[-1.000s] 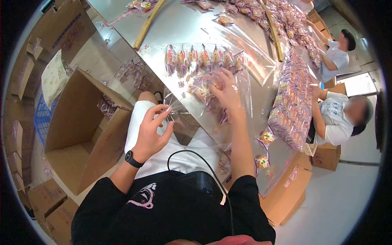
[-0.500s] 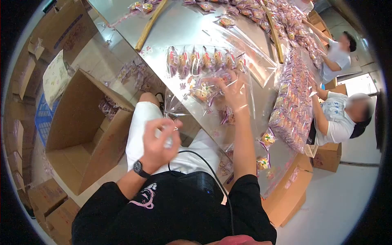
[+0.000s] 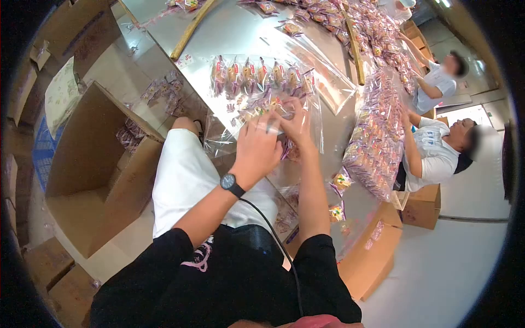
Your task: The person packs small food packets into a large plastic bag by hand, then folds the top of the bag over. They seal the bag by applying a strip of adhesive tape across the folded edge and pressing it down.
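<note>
My left hand, with the watch on its wrist, bends its fingers over small wrapped snacks at the table's near edge. Close beside it on the right, my right hand has curled fingers at the same snacks. What lies under the fingertips is too covered to make out. Just beyond both hands, a clear plastic bag holds a row of wrapped snacks standing side by side. Loose clear film hangs over the table edge.
An open cardboard box stands at the left. Wooden strips lie on the metal table. A large pile of wrapped snacks is at the right, where two co-workers reach in. Another box stands near my right arm.
My left hand has moved up and right from above my lap to the snacks, meeting my right hand. The whole view has shifted slightly left.
</note>
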A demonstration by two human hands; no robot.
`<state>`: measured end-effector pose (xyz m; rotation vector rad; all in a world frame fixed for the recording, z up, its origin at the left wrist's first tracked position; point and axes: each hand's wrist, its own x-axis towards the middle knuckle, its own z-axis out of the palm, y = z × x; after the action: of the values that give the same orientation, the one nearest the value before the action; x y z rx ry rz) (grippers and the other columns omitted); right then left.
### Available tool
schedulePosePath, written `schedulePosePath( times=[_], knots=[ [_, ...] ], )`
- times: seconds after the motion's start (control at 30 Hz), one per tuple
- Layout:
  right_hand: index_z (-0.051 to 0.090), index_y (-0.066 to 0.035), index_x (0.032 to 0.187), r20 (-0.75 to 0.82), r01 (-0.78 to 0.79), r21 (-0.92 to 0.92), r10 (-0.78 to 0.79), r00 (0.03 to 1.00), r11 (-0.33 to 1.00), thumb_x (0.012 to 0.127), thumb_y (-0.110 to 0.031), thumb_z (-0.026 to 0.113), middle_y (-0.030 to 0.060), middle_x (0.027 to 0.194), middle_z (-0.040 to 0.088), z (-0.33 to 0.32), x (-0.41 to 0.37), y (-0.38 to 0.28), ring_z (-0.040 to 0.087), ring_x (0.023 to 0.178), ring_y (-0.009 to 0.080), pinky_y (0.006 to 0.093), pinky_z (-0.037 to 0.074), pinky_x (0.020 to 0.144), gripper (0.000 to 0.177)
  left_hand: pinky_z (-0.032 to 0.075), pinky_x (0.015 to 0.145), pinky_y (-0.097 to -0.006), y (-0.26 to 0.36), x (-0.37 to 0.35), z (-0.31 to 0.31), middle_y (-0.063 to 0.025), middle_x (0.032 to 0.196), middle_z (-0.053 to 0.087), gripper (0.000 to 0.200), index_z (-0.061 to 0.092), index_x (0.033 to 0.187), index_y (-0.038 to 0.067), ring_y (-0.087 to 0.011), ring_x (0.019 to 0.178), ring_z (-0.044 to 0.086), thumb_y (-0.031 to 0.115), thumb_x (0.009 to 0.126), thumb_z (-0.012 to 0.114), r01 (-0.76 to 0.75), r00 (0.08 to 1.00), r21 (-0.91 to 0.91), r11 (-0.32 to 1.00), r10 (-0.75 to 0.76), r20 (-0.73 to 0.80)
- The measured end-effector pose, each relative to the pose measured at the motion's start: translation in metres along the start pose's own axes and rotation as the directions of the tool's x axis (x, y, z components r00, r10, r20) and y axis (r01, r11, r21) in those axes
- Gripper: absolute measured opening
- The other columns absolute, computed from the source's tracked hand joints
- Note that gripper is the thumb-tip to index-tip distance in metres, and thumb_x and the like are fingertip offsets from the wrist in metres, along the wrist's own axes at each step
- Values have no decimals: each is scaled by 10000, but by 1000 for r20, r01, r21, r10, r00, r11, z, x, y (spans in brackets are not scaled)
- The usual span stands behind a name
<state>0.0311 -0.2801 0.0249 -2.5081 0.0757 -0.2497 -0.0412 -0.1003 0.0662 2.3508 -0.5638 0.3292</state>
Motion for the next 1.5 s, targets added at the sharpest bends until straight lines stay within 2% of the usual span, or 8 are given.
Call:
schedulePosePath(
  times=[0.2, 0.6, 0.73, 0.9, 1.03, 1.27, 1.37, 1.5],
  knots=[
    [732, -44, 1009, -136, 49, 133, -30, 990, 990, 746, -323, 878, 183, 1174, 625, 0, -4, 1, 596, 1131, 383, 487, 480, 979, 410, 408, 1095, -509, -32, 5, 0, -165, 1421, 574, 495, 629, 1330, 48, -359, 1319, 521, 117, 840, 651, 134, 991, 103, 986, -135, 2],
    [757, -67, 1081, -376, 253, 127, -189, 907, 959, 781, -201, 856, 174, 1370, 555, -7, -27, -27, 503, 1310, 398, 513, 405, 1106, 343, 416, 1124, -481, -16, 11, 9, -249, 1351, 604, 599, 536, 1434, -14, -396, 1321, 526, 226, 910, 697, 149, 967, -196, 969, -184, -176],
    [757, -80, 1114, -292, 144, 377, -30, 956, 915, 757, -119, 824, 167, 1434, 530, -7, -39, -20, 462, 1403, 366, 477, 380, 1161, 366, 401, 1128, -492, -9, 20, 29, -309, 1405, 530, 709, 415, 1508, -49, -450, 1326, 503, 318, 965, 685, 167, 952, -608, 776, -288, -107],
    [582, -6, 1372, -285, 334, 296, -251, 925, 895, 753, 3, 726, 172, 1519, 496, -19, -52, -11, 513, 1391, 291, 437, 379, 1177, 635, 481, 1032, -456, -16, 29, 54, -305, 1329, 592, 684, 420, 1500, -32, -400, 1226, 601, 299, 972, 702, 246, 879, -759, 603, -469, -88],
    [526, 9, 1436, -248, 165, 685, 14, 969, 710, 788, 68, 689, 165, 1444, 584, -11, -59, -11, 580, 1325, 256, 397, 442, 1126, 671, 532, 931, -381, -17, 23, 52, -242, 1306, 612, 633, 438, 1477, -34, -271, 1161, 634, 205, 963, 719, 275, 843, -933, 230, -525, 119],
    [652, 4, 1276, -214, 55, 661, 118, 970, 748, 853, 55, 698, 160, 1397, 632, -12, -54, -11, 596, 1313, 262, 381, 477, 1102, 429, 522, 986, -388, -17, 18, 67, -224, 1399, 542, 593, 438, 1466, -21, -301, 1209, 616, 209, 984, 697, 165, 912, -720, 674, -383, -149],
    [654, 0, 1291, -222, 110, 611, 37, 974, 784, 871, -30, 738, 198, 1422, 606, -2, -52, 0, 559, 1356, 295, 409, 436, 1144, 429, 505, 1020, -406, -12, 21, 59, -245, 1390, 552, 612, 424, 1470, -48, -321, 1246, 595, 231, 991, 684, 219, 894, -916, 337, -446, 50],
    [638, -34, 1327, -176, 89, 299, -37, 984, 950, 868, -88, 768, 192, 1430, 602, 4, -57, 12, 576, 1326, 310, 410, 460, 1107, 480, 454, 1086, -445, -23, 18, 73, -291, 1398, 552, 607, 404, 1475, -65, -384, 1300, 560, 243, 1009, 642, 251, 905, -784, 568, -426, -18]
  ],
)
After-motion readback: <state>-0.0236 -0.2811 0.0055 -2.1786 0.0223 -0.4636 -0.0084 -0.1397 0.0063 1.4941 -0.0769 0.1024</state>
